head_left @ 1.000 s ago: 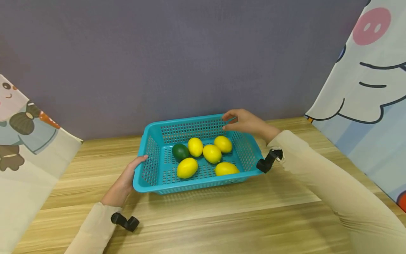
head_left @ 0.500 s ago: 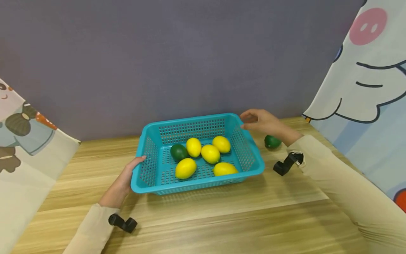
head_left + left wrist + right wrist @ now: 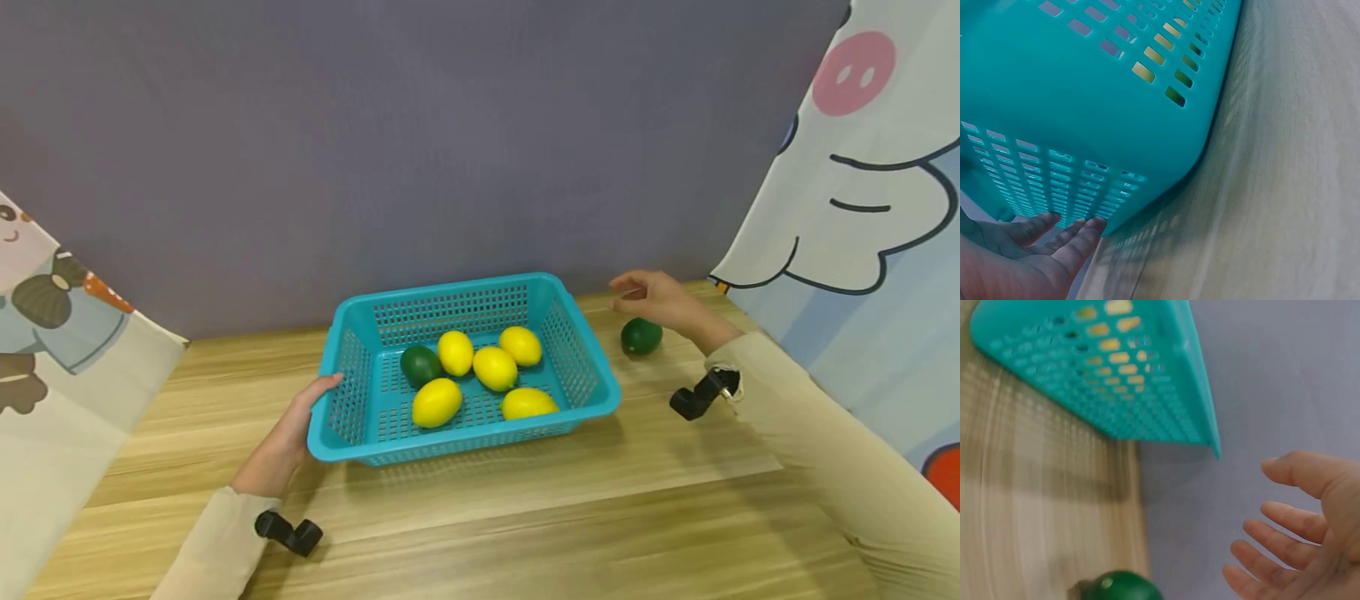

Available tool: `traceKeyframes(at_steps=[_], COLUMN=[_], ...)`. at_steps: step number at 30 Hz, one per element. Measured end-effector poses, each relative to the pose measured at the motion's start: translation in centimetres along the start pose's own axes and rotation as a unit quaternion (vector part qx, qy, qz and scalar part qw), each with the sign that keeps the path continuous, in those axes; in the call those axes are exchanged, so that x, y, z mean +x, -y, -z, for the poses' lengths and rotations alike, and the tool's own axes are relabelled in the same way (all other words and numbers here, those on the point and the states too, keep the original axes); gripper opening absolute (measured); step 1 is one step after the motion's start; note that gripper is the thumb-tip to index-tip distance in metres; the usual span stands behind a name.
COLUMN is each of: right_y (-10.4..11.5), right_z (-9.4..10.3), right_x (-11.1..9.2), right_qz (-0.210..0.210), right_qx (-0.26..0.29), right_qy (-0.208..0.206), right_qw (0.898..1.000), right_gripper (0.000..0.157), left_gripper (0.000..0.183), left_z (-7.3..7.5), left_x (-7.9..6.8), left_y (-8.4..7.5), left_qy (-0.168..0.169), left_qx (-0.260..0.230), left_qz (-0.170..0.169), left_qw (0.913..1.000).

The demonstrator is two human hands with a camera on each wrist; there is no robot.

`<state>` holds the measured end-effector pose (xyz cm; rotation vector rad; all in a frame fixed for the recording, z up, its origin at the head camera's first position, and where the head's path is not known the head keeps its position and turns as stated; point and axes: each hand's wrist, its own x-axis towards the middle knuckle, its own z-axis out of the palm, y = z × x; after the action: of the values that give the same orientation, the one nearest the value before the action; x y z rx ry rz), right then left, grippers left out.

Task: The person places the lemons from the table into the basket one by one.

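A turquoise plastic basket [image 3: 461,450] with slotted walls stands on the wooden table. Inside lie several yellow lemons [image 3: 437,403] and one dark green, avocado-like fruit [image 3: 420,367]. My left hand [image 3: 288,429] holds the basket's left end, thumb over the rim. In the left wrist view its fingers [image 3: 1082,240] lie against the slotted outer wall. My right hand [image 3: 660,304] hovers right of the basket, fingers loosely bent, nothing in them. Just below it, a second dark green fruit [image 3: 642,337] rests on the table; the right wrist view shows its top [image 3: 1122,586] at the lower edge.
A grey padded wall [image 3: 450,150] rises behind the table [image 3: 525,525], close to the basket's far side. Printed cartoon curtains stand at left [image 3: 60,333] and right [image 3: 862,250]. A black wrist camera [image 3: 288,533] sits on each sleeve.
My right hand has moved right, from over the basket's far right corner to above the loose green fruit, which has come into sight. The left hand stays at the basket.
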<state>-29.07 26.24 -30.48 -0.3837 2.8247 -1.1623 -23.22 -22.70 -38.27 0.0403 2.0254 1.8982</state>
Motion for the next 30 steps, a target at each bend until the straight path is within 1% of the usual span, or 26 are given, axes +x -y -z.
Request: traceKeyframes(at_steps=[7,12,15,21,23,26,30], right_y=[-2.9,-4.7,-5.6,-6.6,-6.7,-6.9,-7.6], right_z=[0.0,-0.6,-1.2,-1.9,-1.9,-1.8,-1.9], right_x=[-0.1,0.0,0.0,0.0,-0.2,-0.3,-0.6], right_qz=[-0.023,-0.010,-0.013,-0.033,-0.034,-0.040,-0.047], right_qx=[-0.002,0.000,-0.001,-0.009,-0.017,-0.024,-0.042], right_qy=[-0.005,-0.030,-0.042,-0.046,-0.050,-0.044,-0.033], right_qw=[1.000,0.999,0.999,0.998,0.998,0.998,0.997], right_gripper=[0.050,0.052,0.051,0.053,0.053,0.056,0.059], left_gripper=[0.069,0.068,0.068,0.069,0.068,0.068,0.067], left_z=[0.0,0.2,0.3,0.3,0.3,0.1,-0.3], left_x=[-0.1,-0.2,-0.3,-0.7,-0.7,-0.5,-0.1], left_y=[0.0,-0.1,0.0,0.3,0.3,0.2,0.0], left_qy=[-0.001,0.007,0.010,-0.003,0.000,0.007,0.009], left_qx=[0.000,-0.002,-0.007,-0.006,-0.011,-0.027,-0.026], left_qz=[-0.005,-0.014,-0.017,-0.004,-0.007,-0.009,-0.018], left_qw=[1.0000,0.9999,0.9998,1.0000,0.9999,0.9996,0.9994])
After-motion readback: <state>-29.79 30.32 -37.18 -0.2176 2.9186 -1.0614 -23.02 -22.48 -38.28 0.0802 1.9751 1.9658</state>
